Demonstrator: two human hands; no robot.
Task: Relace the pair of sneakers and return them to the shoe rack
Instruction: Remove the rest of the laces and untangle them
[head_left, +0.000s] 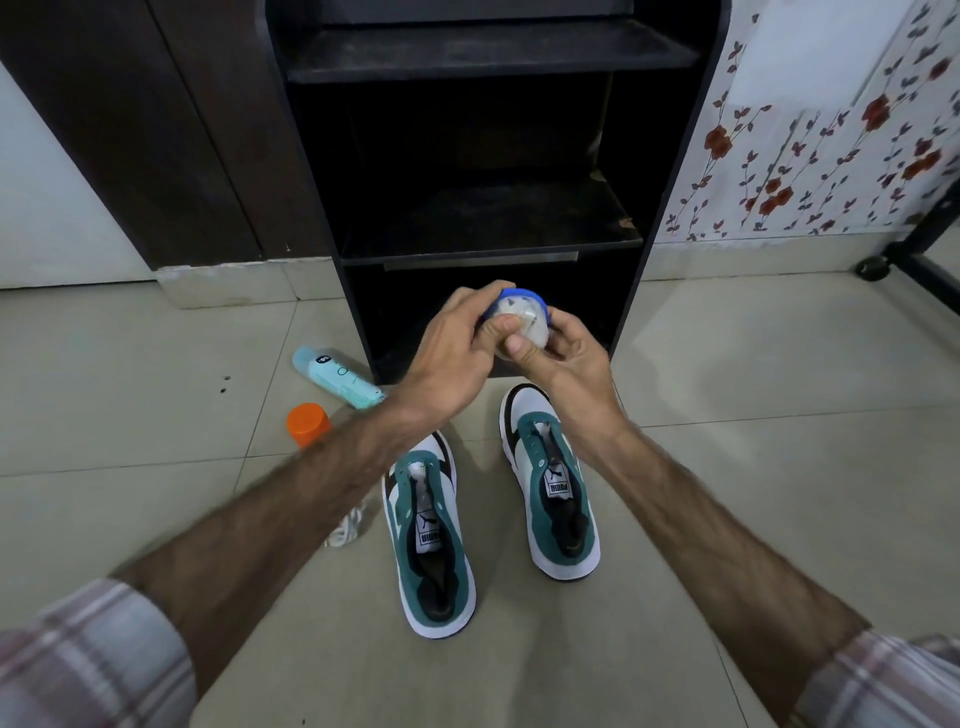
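Observation:
Two green, white and black sneakers stand side by side on the tiled floor with no laces in their eyelets, the left sneaker (431, 540) nearer me and the right sneaker (550, 488) further forward. Above them both hands hold a small clear container with a blue lid (522, 319). My left hand (457, 348) grips its lid side, my right hand (561, 353) holds its body. A white lace (348, 527) lies bunched on the floor left of the left sneaker, partly hidden by my forearm. The black shoe rack (488, 218) stands straight ahead.
A light blue tube (337, 376) lies on the floor left of the rack. An orange-capped container (309, 423) stands near it. A dark wooden panel is at the left, a floral wall at the right, and a black frame with a caster (875, 267) at far right.

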